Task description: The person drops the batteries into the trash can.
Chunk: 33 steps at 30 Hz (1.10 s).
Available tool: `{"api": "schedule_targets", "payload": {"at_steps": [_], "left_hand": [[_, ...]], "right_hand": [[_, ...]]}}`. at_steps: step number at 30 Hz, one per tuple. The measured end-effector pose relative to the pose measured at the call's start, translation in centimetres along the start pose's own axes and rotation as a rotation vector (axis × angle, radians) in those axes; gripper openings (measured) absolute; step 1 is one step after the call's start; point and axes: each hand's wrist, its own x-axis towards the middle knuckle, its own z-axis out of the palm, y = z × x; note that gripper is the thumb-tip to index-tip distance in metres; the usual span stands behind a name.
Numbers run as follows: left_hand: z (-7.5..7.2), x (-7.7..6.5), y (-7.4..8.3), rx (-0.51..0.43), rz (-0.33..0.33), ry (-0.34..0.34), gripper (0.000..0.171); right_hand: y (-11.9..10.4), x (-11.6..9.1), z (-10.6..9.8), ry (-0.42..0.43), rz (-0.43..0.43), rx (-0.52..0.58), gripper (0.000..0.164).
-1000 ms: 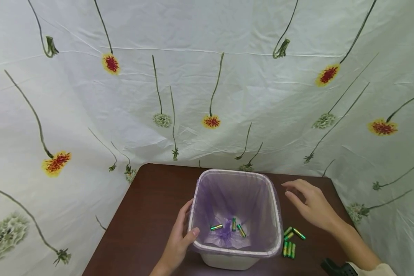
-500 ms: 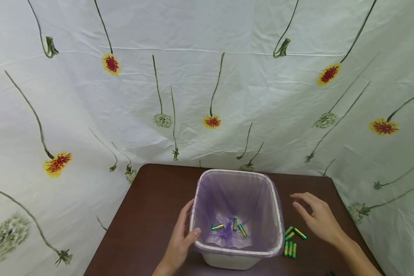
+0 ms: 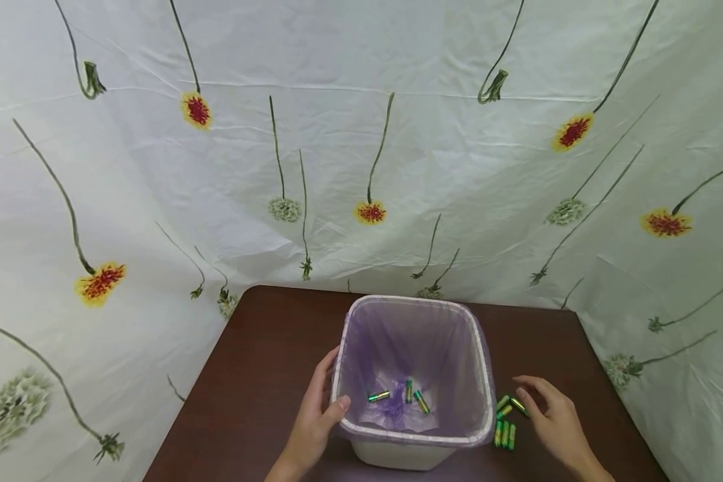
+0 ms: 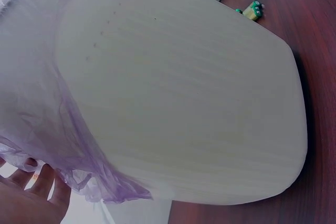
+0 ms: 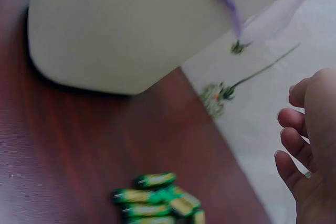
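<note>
A white trash bin [image 3: 397, 458] lined with a thin purple bag [image 3: 422, 335] stands on the table. My left hand [image 3: 313, 415] grips its left rim, thumb over the edge; in the left wrist view the fingers [image 4: 44, 187] lie against the bag's overhang. Several green-and-gold batteries [image 3: 504, 434] lie to the right of the bin, three of them side by side. Over this group hovers my right hand [image 3: 554, 422], fingers loosely bent beside the rightmost battery [image 3: 519, 406]. The right wrist view shows nothing in its fingers [image 5: 294, 135]. Inside the bin lie three batteries [image 3: 408, 391].
The dark brown table [image 3: 265, 348] extends to the left of the bin and behind it. A pale cloth [image 3: 313, 147] printed with flowers hangs at the back and along both sides.
My right hand has come down and toward me, from beside the bin's far right to the loose batteries. The left hand and the bin have stayed in place.
</note>
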Motion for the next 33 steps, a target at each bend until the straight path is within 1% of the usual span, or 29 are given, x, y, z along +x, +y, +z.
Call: {"api": "schedule_targets", "payload": {"at_steps": [4, 8, 10, 14, 16, 22, 24, 29, 31, 33], "left_hand": [[0.2, 0.1, -0.2, 0.004, 0.012, 0.0, 0.071], [0.1, 0.0, -0.2, 0.016, 0.026, -0.002, 0.07], [0.1, -0.1, -0.2, 0.016, 0.032, -0.007, 0.07], [0.1, -0.2, 0.0, 0.001, 0.014, 0.0, 0.071], [0.2, -0.1, 0.1, -0.016, 0.0, 0.002, 0.071], [0.3, 0.1, 0.2, -0.036, 0.014, -0.004, 0.07], [0.3, 0.1, 0.3, -0.033, 0.018, 0.002, 0.07], [0.3, 0.0, 0.5, -0.023, 0.016, 0.008, 0.07], [0.3, 0.0, 0.6, -0.028, 0.013, 0.004, 0.07], [0.2, 0.0, 0.6, -0.036, 0.009, -0.001, 0.07]], "right_hand": [[1.3, -1.8, 1.3, 0.012, 0.094, 0.007, 0.019], [2.1, -3.1, 2.5, 0.02, 0.155, -0.001, 0.019], [2.4, -3.6, 3.0, 0.028, 0.171, -0.009, 0.019], [3.0, -4.2, 3.6, 0.056, 0.197, -0.009, 0.019], [3.3, -4.5, 3.9, 0.088, 0.207, -0.004, 0.019], [4.4, -5.3, 4.9, 0.18, 0.204, 0.02, 0.023], [4.7, -5.6, 5.2, 0.183, 0.228, -0.001, 0.024], [5.4, -6.7, 6.6, 0.194, 0.347, -0.078, 0.028], [5.7, -7.2, 7.3, 0.232, 0.363, -0.093, 0.029], [6.1, -7.6, 8.1, 0.29, 0.349, -0.097, 0.029]]}}
